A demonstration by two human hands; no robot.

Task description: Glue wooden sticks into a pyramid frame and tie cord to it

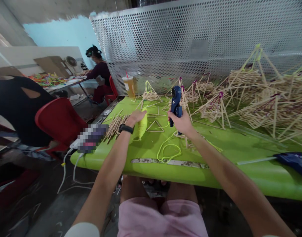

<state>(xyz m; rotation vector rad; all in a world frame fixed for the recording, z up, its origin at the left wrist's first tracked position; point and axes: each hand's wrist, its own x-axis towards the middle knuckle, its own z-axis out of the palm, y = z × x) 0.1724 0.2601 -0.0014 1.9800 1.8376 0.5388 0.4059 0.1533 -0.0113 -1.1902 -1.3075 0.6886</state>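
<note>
1. The left hand (138,116) is closed at the top of a wound yellow cord bundle (142,126), which stands roughly upright beneath the thumb; a black band (126,128) circles that wrist.
2. The right hand (182,122) is wrapped round a dark blue tool (176,98) held nearly vertical above the table (it may be a glue gun, though the grip and angle hide its nozzle).
3. Taking the gap between the hands as the dial's centre, a stick triangle (156,130) lies there, near the bundle.
4. At half past five, a loose loop of yellow cord (168,145) reaches a pale strip (166,161) by the near edge of the green table (230,144).
5. At nine o'clock, just beside the left hand, loose sticks (113,129) lie heaped.
6. At twelve stands a small stick pyramid (152,95); at eleven, a lidded cup (128,87).
7. From one to three, stick frames (252,95) crowd together before a perforated metal screen (163,42).
8. Past three, well apart from the hands, lies a blue glue gun (293,160).
9. Towards ten, farther off, a co-worker (101,70) sits on a red chair (113,87).
</note>
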